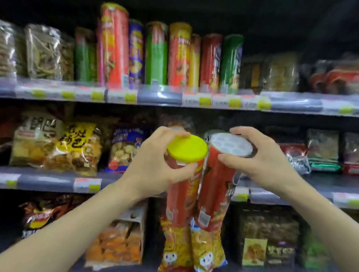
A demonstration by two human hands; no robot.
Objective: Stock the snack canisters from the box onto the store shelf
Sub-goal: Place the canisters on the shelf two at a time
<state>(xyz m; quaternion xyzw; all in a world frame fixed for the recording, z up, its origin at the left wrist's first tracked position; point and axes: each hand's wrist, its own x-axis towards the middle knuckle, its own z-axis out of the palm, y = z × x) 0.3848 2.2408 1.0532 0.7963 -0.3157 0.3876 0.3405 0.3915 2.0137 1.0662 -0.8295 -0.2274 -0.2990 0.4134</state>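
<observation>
From the head camera I see two tall red cans held up in front of the store shelves. My left hand [150, 161] is wrapped tight around the top of the can with the yellow lid [181, 191]. The fingers curl over the far side of the lid and the thumb presses on the near side, just under the lid's edge. My right hand [258, 161] holds the can with the white lid [217, 190] the same way, at its top, with the fingers over the back of the lid and the thumb on the front.

The two cans are side by side. Their tops lean apart a little and their sides touch or nearly touch; I cannot tell which. The yellow-lid can is left of the white-lid can. Both hang in the air in front of the middle shelf edge [42, 181], and their bottoms reach down past it.

Above the white-lid can, on the top shelf [160, 96], stands a row of cans [170, 55] in red, purple, green and yellow. Bags of snacks [74, 147] sit on the middle shelf to the left of the yellow-lid can. More bags sit lower down, under both cans. The picture is blurry, so I cannot read the labels.
</observation>
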